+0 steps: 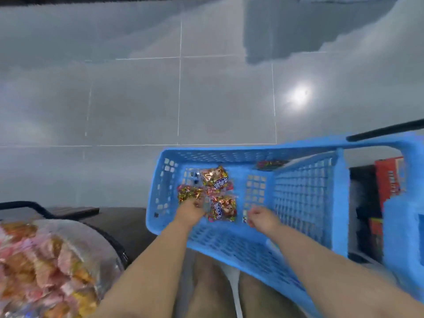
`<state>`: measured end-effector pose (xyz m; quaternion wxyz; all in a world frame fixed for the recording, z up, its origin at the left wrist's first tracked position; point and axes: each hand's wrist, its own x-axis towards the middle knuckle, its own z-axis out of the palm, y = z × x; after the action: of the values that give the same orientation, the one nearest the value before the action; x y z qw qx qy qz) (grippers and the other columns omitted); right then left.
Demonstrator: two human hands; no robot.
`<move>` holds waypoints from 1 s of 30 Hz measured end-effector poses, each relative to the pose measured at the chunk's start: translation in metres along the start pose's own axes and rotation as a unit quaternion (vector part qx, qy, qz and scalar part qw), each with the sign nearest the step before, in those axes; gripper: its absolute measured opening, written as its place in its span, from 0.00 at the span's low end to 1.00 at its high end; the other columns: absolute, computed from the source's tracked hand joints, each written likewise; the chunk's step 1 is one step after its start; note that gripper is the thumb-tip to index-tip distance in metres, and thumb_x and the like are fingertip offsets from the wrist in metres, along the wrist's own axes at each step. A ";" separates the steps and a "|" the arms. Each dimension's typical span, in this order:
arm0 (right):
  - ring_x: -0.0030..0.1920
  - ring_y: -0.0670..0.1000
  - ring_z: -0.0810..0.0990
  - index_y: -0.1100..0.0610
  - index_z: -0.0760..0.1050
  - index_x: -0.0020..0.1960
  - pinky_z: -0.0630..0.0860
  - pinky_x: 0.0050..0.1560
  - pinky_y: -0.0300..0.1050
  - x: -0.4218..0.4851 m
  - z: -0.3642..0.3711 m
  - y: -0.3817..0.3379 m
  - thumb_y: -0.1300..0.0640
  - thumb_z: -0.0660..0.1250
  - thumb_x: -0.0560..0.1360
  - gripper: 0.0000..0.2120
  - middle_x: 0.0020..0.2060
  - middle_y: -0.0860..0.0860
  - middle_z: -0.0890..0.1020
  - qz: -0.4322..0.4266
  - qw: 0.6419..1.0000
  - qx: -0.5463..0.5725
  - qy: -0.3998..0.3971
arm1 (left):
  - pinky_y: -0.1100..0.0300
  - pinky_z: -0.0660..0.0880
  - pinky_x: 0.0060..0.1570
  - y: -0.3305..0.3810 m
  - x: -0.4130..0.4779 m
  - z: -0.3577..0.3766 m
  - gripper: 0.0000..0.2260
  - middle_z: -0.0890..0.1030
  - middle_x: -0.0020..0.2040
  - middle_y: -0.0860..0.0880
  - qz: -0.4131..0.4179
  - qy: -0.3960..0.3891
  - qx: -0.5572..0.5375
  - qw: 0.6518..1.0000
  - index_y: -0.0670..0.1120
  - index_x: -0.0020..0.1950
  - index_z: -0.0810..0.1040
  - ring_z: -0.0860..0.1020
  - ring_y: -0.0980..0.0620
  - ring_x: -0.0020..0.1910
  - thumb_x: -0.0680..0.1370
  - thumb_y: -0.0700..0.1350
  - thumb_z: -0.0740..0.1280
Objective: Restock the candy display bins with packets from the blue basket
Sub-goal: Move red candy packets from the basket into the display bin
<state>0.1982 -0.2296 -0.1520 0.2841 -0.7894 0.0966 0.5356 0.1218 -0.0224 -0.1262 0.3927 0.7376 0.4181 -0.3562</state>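
Observation:
A blue basket (305, 191) with perforated walls sits on the floor in front of me. Several shiny candy packets (214, 177) lie on its bottom, towards the left end. My left hand (190, 213) reaches into the basket and its fingers close on a packet (189, 193) at the left of the pile. My right hand (262, 218) is inside the basket to the right of the packets, its fingers curled; whether it holds anything is hidden. One more dark packet (270, 164) lies at the basket's far wall.
A clear round candy bin (52, 267) full of pink and orange packets stands at the lower left on a dark stand. Red and black boxes (387, 180) sit on a shelf to the right of the basket. Grey tiled floor (179, 99) stretches ahead.

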 end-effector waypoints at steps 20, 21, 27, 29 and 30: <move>0.62 0.57 0.73 0.57 0.66 0.66 0.71 0.56 0.46 0.092 0.065 0.007 0.45 0.76 0.65 0.36 0.61 0.54 0.75 0.138 0.986 0.072 0.060 | 0.59 0.69 0.43 -0.049 0.113 0.019 0.23 0.75 0.44 0.49 -0.140 0.119 -0.096 0.978 0.48 0.48 0.69 0.72 0.49 0.41 0.65 0.56 0.78; 0.64 0.58 0.72 0.57 0.64 0.68 0.70 0.59 0.48 0.093 0.067 0.005 0.45 0.77 0.65 0.38 0.64 0.54 0.73 0.146 0.985 0.065 0.072 | 0.59 0.69 0.43 -0.050 0.112 0.017 0.23 0.75 0.44 0.49 -0.138 0.124 -0.098 0.978 0.48 0.48 0.69 0.72 0.49 0.42 0.66 0.56 0.77; 0.59 0.56 0.75 0.54 0.69 0.63 0.73 0.55 0.47 0.094 0.075 -0.005 0.43 0.76 0.64 0.33 0.60 0.53 0.77 0.159 0.984 0.077 0.034 | 0.54 0.75 0.55 -0.052 0.101 0.013 0.32 0.80 0.57 0.46 -0.140 0.119 -0.125 0.975 0.41 0.61 0.73 0.78 0.43 0.56 0.66 0.59 0.76; 0.53 0.52 0.78 0.53 0.73 0.57 0.74 0.52 0.44 0.086 0.072 -0.007 0.45 0.77 0.64 0.26 0.55 0.51 0.80 0.126 0.986 0.108 0.013 | 0.49 0.74 0.60 -0.049 0.093 0.010 0.34 0.77 0.62 0.43 -0.140 0.118 -0.147 0.972 0.41 0.67 0.70 0.76 0.42 0.60 0.69 0.60 0.73; 0.51 0.51 0.79 0.53 0.73 0.56 0.75 0.52 0.44 0.080 0.068 -0.009 0.47 0.77 0.64 0.24 0.52 0.51 0.81 0.117 0.986 0.120 0.012 | 0.47 0.74 0.60 -0.046 0.088 0.008 0.34 0.76 0.63 0.42 -0.135 0.116 -0.156 0.972 0.40 0.68 0.70 0.75 0.41 0.61 0.71 0.60 0.71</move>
<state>0.1810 -0.1729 -0.2391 0.3114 -0.7389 0.2551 0.5404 0.1134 0.0161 -0.2174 0.3995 0.6404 0.6072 -0.2482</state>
